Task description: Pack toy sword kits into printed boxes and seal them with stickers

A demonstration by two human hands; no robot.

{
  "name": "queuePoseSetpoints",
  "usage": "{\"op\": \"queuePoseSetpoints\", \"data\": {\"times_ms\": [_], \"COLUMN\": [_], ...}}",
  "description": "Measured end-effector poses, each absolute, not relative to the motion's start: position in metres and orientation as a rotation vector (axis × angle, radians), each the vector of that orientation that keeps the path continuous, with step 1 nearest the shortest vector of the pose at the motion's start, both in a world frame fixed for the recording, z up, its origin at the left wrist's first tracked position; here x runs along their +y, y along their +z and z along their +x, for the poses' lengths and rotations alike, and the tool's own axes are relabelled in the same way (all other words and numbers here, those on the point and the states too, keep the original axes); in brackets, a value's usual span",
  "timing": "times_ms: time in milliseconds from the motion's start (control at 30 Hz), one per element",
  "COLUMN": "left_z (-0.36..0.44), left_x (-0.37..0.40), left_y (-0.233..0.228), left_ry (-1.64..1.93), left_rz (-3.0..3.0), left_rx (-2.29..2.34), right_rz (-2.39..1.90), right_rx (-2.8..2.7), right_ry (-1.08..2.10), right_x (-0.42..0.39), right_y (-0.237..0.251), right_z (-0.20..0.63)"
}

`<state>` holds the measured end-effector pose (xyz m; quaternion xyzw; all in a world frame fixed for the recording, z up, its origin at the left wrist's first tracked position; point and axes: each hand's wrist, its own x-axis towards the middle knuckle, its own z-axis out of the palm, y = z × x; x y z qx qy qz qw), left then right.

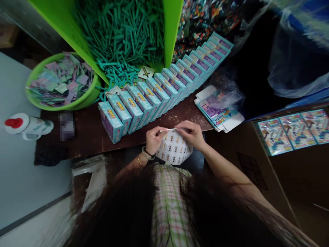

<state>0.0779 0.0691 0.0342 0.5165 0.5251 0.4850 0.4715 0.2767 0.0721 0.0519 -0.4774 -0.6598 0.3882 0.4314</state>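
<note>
A white sheet of printed oval stickers (174,149) hangs between my two hands in front of my checked shirt. My left hand (154,140), with bracelets at the wrist, pinches its upper left edge. At the upper right edge, my right hand (193,135) pinches the same sheet. The sheet's top edge is folded toward me, and the fingertips of both hands are close together there. Just beyond my hands, a long row of small teal and purple boxes (137,106) stands on the dark table (87,137), running away to the upper right.
A green bin (172,31) of teal plastic pieces (123,34) lies behind the boxes. At left are a green basin (95,92) of small packets and a lidded mug (36,127). Flattened cartons (218,109) lie right, near clear plastic bags. Packed boxes (275,137) fill a carton at far right.
</note>
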Motion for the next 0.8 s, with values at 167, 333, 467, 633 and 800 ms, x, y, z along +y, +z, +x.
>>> {"op": "queuePoseSetpoints", "data": {"times_ms": [167, 333, 467, 633, 800], "left_z": [0.081, 0.082, 0.085, 0.09, 0.094], "left_x": [0.07, 0.072, 0.073, 0.077, 0.08], "left_y": [0.034, 0.035, 0.034, 0.033, 0.035], "left_ry": [1.24, 1.245, 1.174, 1.171, 1.229], "left_rz": [1.322, 1.323, 1.218, 1.198, 1.273], "left_rx": [1.278, 1.231, 1.259, 1.277, 1.246], "right_rz": [-1.222, -1.144, -1.115, -1.183, -1.218], "right_rx": [-1.58, -1.69, -1.84, -1.814, -1.736], "right_ry": [1.087, 1.072, 0.898, 0.802, 0.848], "right_x": [0.076, 0.078, 0.078, 0.081, 0.087], "right_y": [0.048, 0.048, 0.045, 0.04, 0.045], "right_z": [0.278, 0.282, 0.283, 0.283, 0.285]}}
